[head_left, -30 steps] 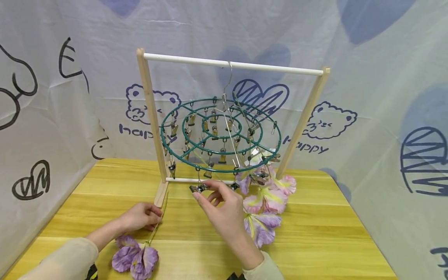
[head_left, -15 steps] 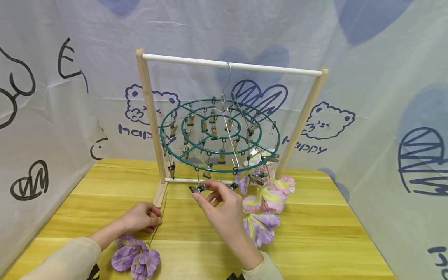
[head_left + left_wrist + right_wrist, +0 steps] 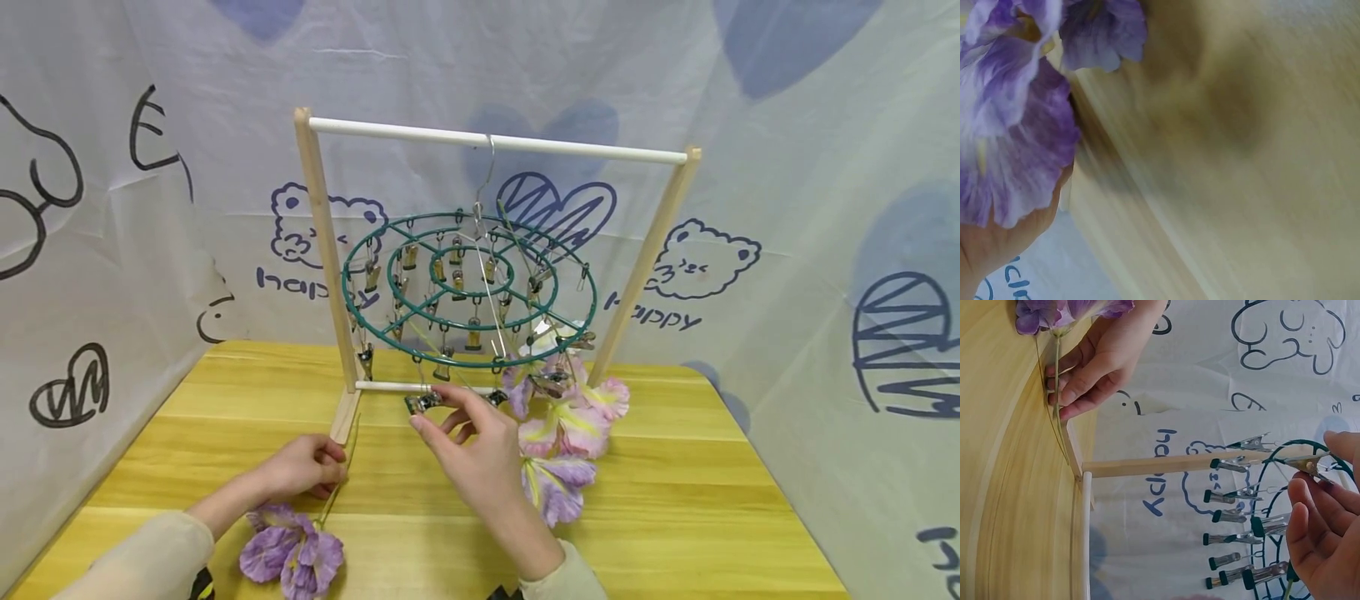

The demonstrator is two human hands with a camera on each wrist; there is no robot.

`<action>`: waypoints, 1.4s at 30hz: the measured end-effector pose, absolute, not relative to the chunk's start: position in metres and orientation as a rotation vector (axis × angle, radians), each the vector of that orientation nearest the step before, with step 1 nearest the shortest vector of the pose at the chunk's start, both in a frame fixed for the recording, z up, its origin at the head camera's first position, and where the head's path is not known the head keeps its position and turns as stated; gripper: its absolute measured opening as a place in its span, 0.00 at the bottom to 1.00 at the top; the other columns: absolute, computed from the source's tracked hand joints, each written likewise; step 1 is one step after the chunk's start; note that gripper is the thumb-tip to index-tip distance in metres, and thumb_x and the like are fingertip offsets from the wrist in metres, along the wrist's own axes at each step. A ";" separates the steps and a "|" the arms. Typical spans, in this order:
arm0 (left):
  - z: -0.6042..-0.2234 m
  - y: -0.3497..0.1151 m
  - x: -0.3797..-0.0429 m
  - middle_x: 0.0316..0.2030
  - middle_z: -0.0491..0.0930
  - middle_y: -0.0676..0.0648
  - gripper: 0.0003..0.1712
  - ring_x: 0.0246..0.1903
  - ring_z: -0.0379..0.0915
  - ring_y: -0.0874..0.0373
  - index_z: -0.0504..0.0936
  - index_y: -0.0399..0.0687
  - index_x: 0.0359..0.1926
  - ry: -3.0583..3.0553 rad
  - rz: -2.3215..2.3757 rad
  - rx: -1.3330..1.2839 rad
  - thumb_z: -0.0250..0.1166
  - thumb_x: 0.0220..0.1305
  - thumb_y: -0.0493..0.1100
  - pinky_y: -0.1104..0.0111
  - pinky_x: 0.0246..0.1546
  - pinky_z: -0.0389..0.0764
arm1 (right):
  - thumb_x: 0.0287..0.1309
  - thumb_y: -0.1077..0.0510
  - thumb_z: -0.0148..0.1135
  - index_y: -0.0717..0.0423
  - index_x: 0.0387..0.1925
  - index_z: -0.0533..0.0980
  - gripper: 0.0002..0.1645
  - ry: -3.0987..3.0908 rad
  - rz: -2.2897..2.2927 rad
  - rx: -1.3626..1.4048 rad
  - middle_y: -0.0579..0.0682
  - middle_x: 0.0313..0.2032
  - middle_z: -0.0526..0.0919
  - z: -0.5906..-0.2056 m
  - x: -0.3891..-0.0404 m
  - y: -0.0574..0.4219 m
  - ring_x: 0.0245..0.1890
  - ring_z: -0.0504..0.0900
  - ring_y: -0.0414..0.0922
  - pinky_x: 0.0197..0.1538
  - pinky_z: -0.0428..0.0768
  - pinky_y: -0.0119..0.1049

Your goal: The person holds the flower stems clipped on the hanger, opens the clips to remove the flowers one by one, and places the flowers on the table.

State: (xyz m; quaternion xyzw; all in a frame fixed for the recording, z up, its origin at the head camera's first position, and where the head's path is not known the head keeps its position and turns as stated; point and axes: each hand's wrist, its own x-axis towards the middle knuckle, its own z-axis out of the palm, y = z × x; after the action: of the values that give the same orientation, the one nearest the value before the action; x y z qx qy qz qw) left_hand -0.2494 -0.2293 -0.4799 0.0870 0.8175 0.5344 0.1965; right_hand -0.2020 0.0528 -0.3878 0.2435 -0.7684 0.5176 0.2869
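Pinching a clip [image 3: 424, 402] between thumb and fingertips, right hand [image 3: 468, 450] with fingers curled close, the clip dangling from the near rim of the green ring hanger [image 3: 469, 287] just above. Closed on a thin flower stem [image 3: 337, 475], left hand [image 3: 300, 467] low on the table [image 3: 675, 500], well left of the right grip. Purple bloom [image 3: 292, 557] lying on the table just behind that left grip. Hung by clips just right of the right grip, more purple flowers [image 3: 562, 425].
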 end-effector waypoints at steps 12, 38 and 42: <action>-0.451 -0.232 -0.246 0.45 0.79 0.35 0.28 0.38 0.80 0.47 0.67 0.18 0.61 2.420 1.457 0.348 0.62 0.74 0.39 0.59 0.36 0.88 | 0.62 0.59 0.74 0.59 0.54 0.83 0.20 -2.071 1.442 0.693 0.48 0.44 0.90 -0.386 -0.196 0.054 0.30 0.84 0.39 0.30 0.86 0.30; -0.399 -0.167 -0.182 0.62 0.80 0.45 0.23 0.50 0.83 0.65 0.73 0.32 0.67 2.477 2.233 0.268 0.60 0.79 0.40 0.72 0.54 0.85 | 0.59 0.72 0.69 0.67 0.52 0.80 0.18 -1.705 1.362 0.862 0.59 0.42 0.89 -0.369 -0.176 0.086 0.30 0.84 0.45 0.32 0.85 0.28; -0.396 -0.151 -0.172 0.62 0.79 0.54 0.22 0.52 0.82 0.64 0.74 0.35 0.67 2.542 2.332 0.280 0.61 0.78 0.38 0.75 0.55 0.83 | 0.58 0.74 0.68 0.68 0.51 0.80 0.18 -1.672 1.357 0.839 0.60 0.41 0.89 -0.373 -0.180 0.093 0.30 0.84 0.45 0.32 0.85 0.27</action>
State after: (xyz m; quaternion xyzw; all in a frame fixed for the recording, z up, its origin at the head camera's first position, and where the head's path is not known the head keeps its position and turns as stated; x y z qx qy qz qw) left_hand -0.1719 -0.1512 -0.3965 0.0800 0.7251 0.6653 -0.1588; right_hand -0.1805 0.0930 -0.3732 0.3321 -0.6620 0.5372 0.4036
